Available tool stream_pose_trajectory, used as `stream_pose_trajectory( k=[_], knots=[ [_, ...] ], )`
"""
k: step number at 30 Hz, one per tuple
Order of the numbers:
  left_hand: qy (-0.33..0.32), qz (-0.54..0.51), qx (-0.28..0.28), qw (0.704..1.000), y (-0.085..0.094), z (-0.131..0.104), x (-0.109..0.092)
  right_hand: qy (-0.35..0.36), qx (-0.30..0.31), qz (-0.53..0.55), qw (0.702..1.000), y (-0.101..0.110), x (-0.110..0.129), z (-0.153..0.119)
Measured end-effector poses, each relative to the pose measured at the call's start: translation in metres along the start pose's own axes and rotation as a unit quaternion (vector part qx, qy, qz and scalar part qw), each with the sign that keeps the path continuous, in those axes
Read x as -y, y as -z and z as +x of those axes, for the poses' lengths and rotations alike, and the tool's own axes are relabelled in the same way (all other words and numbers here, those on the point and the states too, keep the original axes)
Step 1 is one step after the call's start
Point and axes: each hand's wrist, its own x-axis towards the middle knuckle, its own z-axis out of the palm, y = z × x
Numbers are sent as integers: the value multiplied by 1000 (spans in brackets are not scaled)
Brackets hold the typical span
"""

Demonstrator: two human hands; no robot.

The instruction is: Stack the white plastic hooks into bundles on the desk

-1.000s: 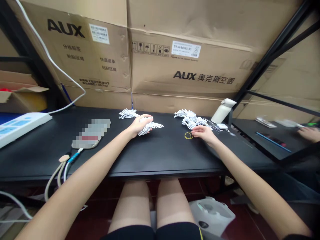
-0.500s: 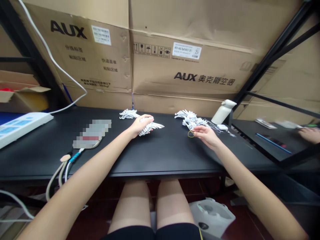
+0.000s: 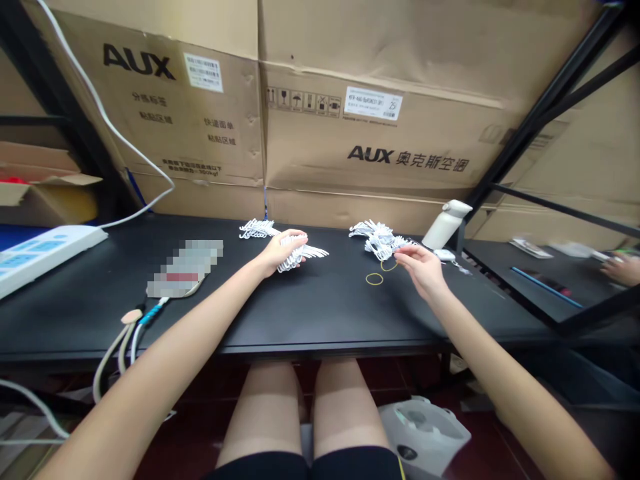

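My left hand is wrapped round a bundle of white hooks, whose thin tails stick out to the right. Between the fingertips of my right hand is a thin yellow rubber band, partly hidden by the fingers. A second yellow rubber band lies flat on the black table just left of that hand. Right behind my right fingers sits a pile of white hooks. Another white hook bundle rests on the table behind my left hand.
A white bottle stands at the back right. On the left are a blurred-out phone with cables and a white power strip. Large cardboard boxes line the back. Beyond a black frame, another person's hand shows.
My right hand has moved slightly right. One yellow rubber band now lies on the table, while another hangs from my fingers. The left hand stays put.
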Motion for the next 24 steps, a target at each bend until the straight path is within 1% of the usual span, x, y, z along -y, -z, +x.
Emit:
stream_pose_trajectory(
  k=[2,4,6,8,11,15,17,19,21,24],
  knots=[
    [0,0,0,1000,0,0,0,-2,-12,3,1000,1,-1,1],
    [1,1,0,1000,-1,-1,-1,-30,-4,11,999,0,-3,1],
    [1,1,0,1000,-1,-1,-1,-74,21,25,997,-4,-3,0],
    [-1,-2,2,1000,-1,-1,0,-116,57,41,991,-11,-2,-1],
    [-8,-12,11,1000,-1,0,1,-153,115,56,980,-32,1,-2],
    [-16,-20,25,999,0,0,3,-141,165,67,974,-74,0,5],
    [-18,-21,27,999,0,0,4,-124,158,77,977,-94,-5,14],
    [-18,-22,27,999,0,0,3,-124,131,87,980,-110,-11,23],
    [-20,-25,27,999,0,0,3,-152,126,101,975,-118,-18,31],
    [-21,-28,20,999,-1,0,3,-193,147,116,963,-115,-25,36]
  ],
)
